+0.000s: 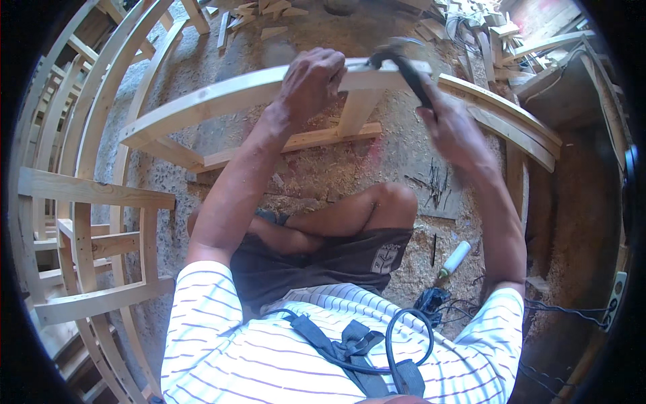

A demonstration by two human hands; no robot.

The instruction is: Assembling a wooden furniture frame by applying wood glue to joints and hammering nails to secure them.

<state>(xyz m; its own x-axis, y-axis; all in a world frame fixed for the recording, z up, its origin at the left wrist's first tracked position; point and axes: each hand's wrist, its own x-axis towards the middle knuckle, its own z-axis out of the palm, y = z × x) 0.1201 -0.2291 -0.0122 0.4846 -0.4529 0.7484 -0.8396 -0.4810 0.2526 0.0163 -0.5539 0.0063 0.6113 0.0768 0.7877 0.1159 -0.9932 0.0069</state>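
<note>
Across in front of me stands a pale wooden frame; its long upper rail (222, 94) runs from the left toward the right, with a short crosspiece (358, 111) joining a lower rail (330, 137). My left hand (313, 77) rests on the upper rail, its fingers curled closed; what they pinch, if anything, is hidden. My right hand (457, 131), slightly blurred, grips a hammer (412, 77) by its dark handle. The hammer's head, smeared by motion, is over the rail near its right end, just right of my left hand.
Several wooden frames (97, 192) stand at the left. Loose nails (434, 185) lie on a flat sheet at right, near a bottle (455, 258) and a black plastic bag (431, 299). Curved wooden pieces (505, 121) lie at right; offcuts (272, 10) and shavings cover the floor.
</note>
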